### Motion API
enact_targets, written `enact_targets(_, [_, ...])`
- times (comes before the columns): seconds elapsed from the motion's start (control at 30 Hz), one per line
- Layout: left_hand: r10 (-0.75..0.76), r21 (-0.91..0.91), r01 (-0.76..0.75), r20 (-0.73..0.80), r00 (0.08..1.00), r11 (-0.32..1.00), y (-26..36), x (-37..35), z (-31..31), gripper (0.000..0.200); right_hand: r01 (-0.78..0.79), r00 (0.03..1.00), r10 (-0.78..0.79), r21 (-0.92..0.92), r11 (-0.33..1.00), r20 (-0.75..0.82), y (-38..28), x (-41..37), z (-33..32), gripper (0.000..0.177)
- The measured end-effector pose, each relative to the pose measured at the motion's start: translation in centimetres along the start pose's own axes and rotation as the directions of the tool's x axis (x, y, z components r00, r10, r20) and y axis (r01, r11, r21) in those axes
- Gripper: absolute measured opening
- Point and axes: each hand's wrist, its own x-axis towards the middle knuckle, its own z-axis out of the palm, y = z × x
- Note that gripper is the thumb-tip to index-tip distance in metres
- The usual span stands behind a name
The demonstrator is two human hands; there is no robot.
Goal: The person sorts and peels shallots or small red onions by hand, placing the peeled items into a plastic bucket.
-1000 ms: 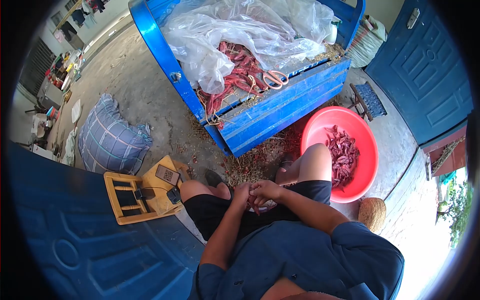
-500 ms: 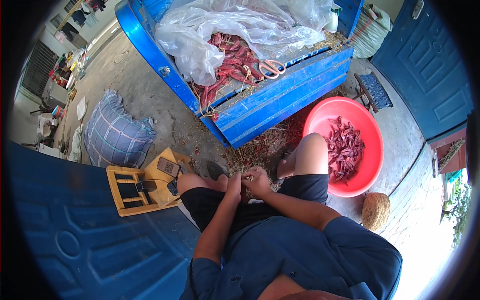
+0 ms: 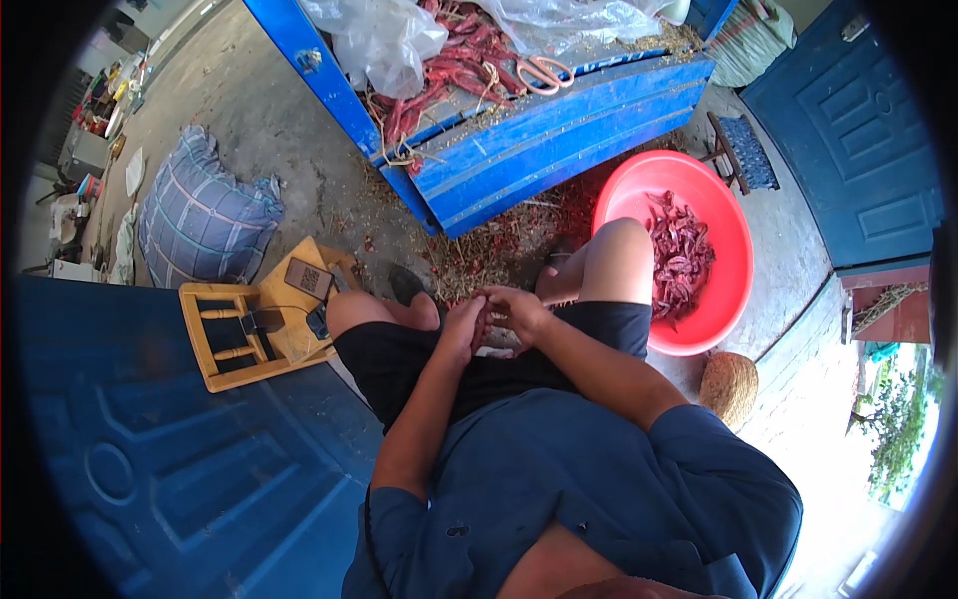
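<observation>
My left hand (image 3: 463, 327) and my right hand (image 3: 516, 313) meet between my knees, fingers curled toward each other. Something small and reddish seems to be between them, too hidden to name. In front, dried red peppers (image 3: 469, 62) lie on the blue truck bed (image 3: 549, 140), partly under clear plastic sheeting (image 3: 384, 45). Pink-handled scissors (image 3: 544, 75) rest at the bed's edge beside the peppers. To the right of my knee stands a red basin (image 3: 733, 250) with dark red peppers (image 3: 682, 258) inside.
At the left are a wooden chair (image 3: 289, 324) with a card on it and a plaid cushion (image 3: 205, 215). Plant scraps (image 3: 479, 255) litter the floor. Right are a small stool (image 3: 746, 152), a woven round object (image 3: 728, 389) and a blue door (image 3: 858, 130).
The view has tilted and shifted, so the truck bed, basin and chair sit higher in the frame. Both hands stay together, with the fingers slightly rearranged.
</observation>
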Motion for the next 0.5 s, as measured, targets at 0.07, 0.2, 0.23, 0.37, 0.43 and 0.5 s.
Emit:
enact_targets(0.07, [-0.011,0.003,0.011,-0.019,1.0,1.0,0.3,-0.5,0.2,0.019,0.064,0.998,-0.065,0.008,0.998,0.022,0.3,1.2,-0.8,0.022])
enact_targets(0.2, [0.026,0.09,-0.028,0.024,0.999,0.996,-1.3,0.2,-0.2,0.022,0.094,0.995,-0.099,-0.258,0.962,-0.004,-0.1,0.7,-0.1,0.024])
enact_targets(0.23, [0.01,0.083,-0.011,0.016,1.0,0.996,-1.6,0.2,-0.4,0.022,0.059,0.998,-0.062,-0.191,0.98,-0.01,-0.1,0.7,-0.5,0.022])
enact_targets(0.37, [-0.025,0.127,0.008,0.134,0.991,0.992,-1.3,-0.1,-0.9,0.022,-0.022,0.997,0.018,-0.053,0.998,-0.069,0.4,-0.4,-0.6,0.02])
enact_targets(0.43, [-0.036,0.147,0.014,0.146,0.989,0.989,-1.3,0.1,-1.0,0.022,-0.07,0.992,0.068,-0.019,0.997,-0.107,0.0,-0.5,-0.7,0.02])
enact_targets(0.5, [-0.054,0.142,0.032,0.154,0.987,0.989,-1.7,0.4,-1.2,0.022,-0.105,0.992,0.098,-0.1,0.989,-0.077,-0.2,-0.4,-1.0,0.023])
